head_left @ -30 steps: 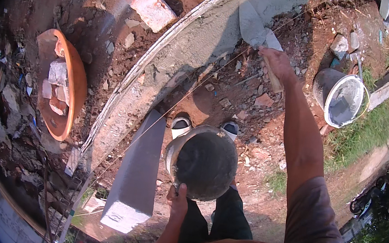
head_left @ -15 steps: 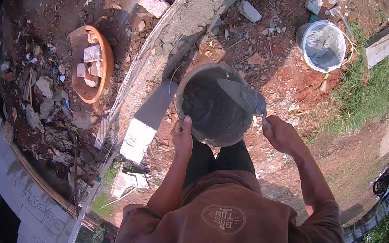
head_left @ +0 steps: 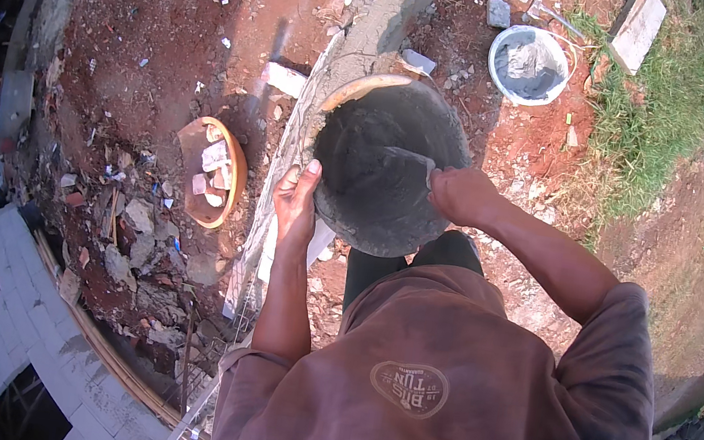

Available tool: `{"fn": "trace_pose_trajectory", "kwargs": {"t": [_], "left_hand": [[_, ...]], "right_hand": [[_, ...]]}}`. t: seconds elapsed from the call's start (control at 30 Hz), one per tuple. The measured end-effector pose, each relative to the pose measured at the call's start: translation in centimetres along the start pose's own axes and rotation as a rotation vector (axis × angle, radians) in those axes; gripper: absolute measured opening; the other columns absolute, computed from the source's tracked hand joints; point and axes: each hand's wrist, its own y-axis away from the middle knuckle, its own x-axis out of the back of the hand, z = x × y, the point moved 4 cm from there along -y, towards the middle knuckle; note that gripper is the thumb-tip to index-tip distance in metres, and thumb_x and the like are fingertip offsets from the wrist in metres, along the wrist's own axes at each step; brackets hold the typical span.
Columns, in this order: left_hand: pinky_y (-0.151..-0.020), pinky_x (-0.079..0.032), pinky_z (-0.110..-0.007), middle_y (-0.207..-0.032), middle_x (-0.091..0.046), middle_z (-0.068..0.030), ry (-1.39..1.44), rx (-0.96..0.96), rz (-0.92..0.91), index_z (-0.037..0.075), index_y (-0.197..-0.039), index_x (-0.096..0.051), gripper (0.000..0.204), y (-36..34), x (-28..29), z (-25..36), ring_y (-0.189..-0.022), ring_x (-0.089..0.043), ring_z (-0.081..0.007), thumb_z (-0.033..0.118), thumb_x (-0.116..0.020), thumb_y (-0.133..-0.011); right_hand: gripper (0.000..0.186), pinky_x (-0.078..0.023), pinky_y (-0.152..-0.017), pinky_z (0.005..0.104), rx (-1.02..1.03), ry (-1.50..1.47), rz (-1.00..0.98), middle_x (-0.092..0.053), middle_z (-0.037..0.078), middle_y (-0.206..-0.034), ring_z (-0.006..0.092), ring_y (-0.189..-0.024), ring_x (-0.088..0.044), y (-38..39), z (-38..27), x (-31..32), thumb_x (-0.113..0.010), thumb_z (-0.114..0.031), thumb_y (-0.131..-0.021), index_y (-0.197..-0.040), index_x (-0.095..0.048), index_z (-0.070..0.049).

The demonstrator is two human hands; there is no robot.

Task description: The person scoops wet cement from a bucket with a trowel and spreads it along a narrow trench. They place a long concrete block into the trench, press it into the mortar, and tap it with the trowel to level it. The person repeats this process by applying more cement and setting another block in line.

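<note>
My left hand is closed on the left rim of a round basin, its thumb up over the edge. The basin is smeared grey and tilts over the top of a low wall, in front of my legs. Wet grey mortar coats its inside. In my right hand is a trowel, gripped by its handle, which the fingers hide. Its blade reaches into the basin and is partly sunk in the mortar.
A mortar-topped low wall runs away ahead. Left of it, an orange basin holds broken brick pieces amid rubble. A white bucket of grey mortar stands far right, near a pale block and grass.
My hands have brought the basin up and forward, against the wall. The trowel has gone from above the basin's right side down into the mortar. The view has shifted too.
</note>
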Motion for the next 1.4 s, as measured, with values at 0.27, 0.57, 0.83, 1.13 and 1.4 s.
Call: {"fn": "trace_pose_trajectory", "kwargs": {"t": [0.27, 0.57, 0.83, 1.13, 1.4], "left_hand": [[-0.055, -0.027, -0.02, -0.064, -0.047, 0.0092, -0.035, -0.088, -0.19, 0.011, -0.065, -0.055, 0.023, -1.8, -3.5, 7.9, -0.059, -0.035, -0.001, 0.016, -0.067, -0.083], [-0.048, -0.019, -0.022, -0.056, -0.035, 0.0113, -0.196, -0.221, -0.247, 0.016, -0.054, -0.04, 0.041, -0.7, -6.5, 11.4, -0.053, -0.025, -0.0017, 0.019, -0.069, -0.083], [-0.045, -0.023, -0.024, -0.054, -0.036, 0.0094, -0.426, -0.267, -0.239, 0.012, -0.051, -0.038, 0.046, 0.4, -10.1, 13.3, -0.053, -0.027, -0.0025, 0.022, -0.068, -0.083], [-0.047, -0.023, -0.022, -0.055, -0.036, 0.0101, -0.328, -0.37, -0.342, 0.014, -0.053, -0.036, 0.042, 2.1, -8.3, 14.5, -0.052, -0.027, -0.0017, 0.008, -0.068, -0.08], [-0.06, -0.038, -0.023, -0.068, -0.049, 0.0048, 0.034, -0.292, -0.117, 0.009, -0.07, -0.051, 0.019, 1.3, -0.2, 10.2, -0.063, -0.044, -0.0042, 0.013, -0.061, -0.086]], "right_hand": [[0.021, -0.051, -0.062, 0.0435, 0.233, 0.218, 0.199, -0.059, 0.018, -0.091, 0.0345, -0.074, -0.063, 3.5, -6.2, 1.9, -0.046, -0.013, -0.083, -0.093, -0.056, 0.002], [0.025, -0.049, -0.055, 0.0432, 0.094, 0.291, 0.492, -0.057, 0.015, -0.088, 0.0311, -0.067, -0.063, 4.5, -2.9, 2.0, -0.048, -0.012, -0.081, -0.1, -0.055, 0.002], [0.023, -0.053, -0.064, 0.0438, -0.256, 0.201, 0.609, -0.063, 0.016, -0.086, 0.0313, -0.075, -0.066, 3.7, -0.6, 5.7, -0.045, -0.01, -0.082, -0.094, -0.06, 0.002], [0.029, -0.051, -0.067, 0.0432, 0.164, -0.179, 0.065, -0.066, 0.018, -0.089, 0.0286, -0.078, -0.064, 4.3, -3.3, 1.5, -0.057, -0.024, -0.08, -0.09, -0.063, 0.003], [0.028, -0.047, -0.05, 0.0281, 0.066, -1.353, -0.179, -0.06, 0.005, -0.075, 0.0124, -0.056, -0.058, 3.9, -6.5, -3.3, -0.062, -0.028, -0.084, -0.093, -0.06, -0.001]]}}
